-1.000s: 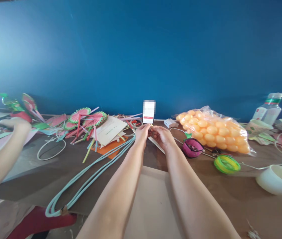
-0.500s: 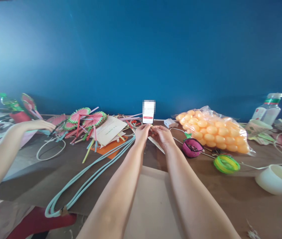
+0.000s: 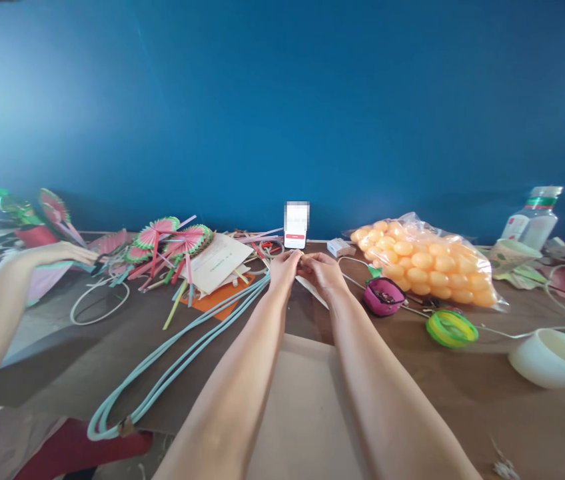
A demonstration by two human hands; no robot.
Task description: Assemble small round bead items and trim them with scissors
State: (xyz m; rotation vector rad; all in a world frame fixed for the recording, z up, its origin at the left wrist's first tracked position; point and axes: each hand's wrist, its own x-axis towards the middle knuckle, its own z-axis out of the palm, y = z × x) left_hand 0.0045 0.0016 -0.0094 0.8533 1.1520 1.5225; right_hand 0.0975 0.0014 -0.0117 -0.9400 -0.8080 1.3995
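Note:
My left hand (image 3: 283, 268) and my right hand (image 3: 323, 272) meet over the table, fingers closed and fingertips together. Whatever small thing is pinched between them is too small and hidden to name. Just beyond stands a phone (image 3: 295, 225) with a lit white screen, upright near the blue wall. A pale flat strip (image 3: 311, 291) lies under my right hand. Left of my left forearm runs a bundle of light blue tubing (image 3: 182, 353). A small white box (image 3: 342, 247) sits beyond my right hand.
Red-and-green paper fans (image 3: 190, 240) and papers (image 3: 220, 262) lie to the left, near another person's arm (image 3: 7, 300). To the right are a bag of orange balls (image 3: 432, 263), a purple pouch (image 3: 383, 296), green rings (image 3: 451, 328), a white bowl (image 3: 557, 359) and a bottle (image 3: 532, 220).
My hands stay together in nearly the same place, with slight finger movement. The other person's hand at the left has shifted a little to the left.

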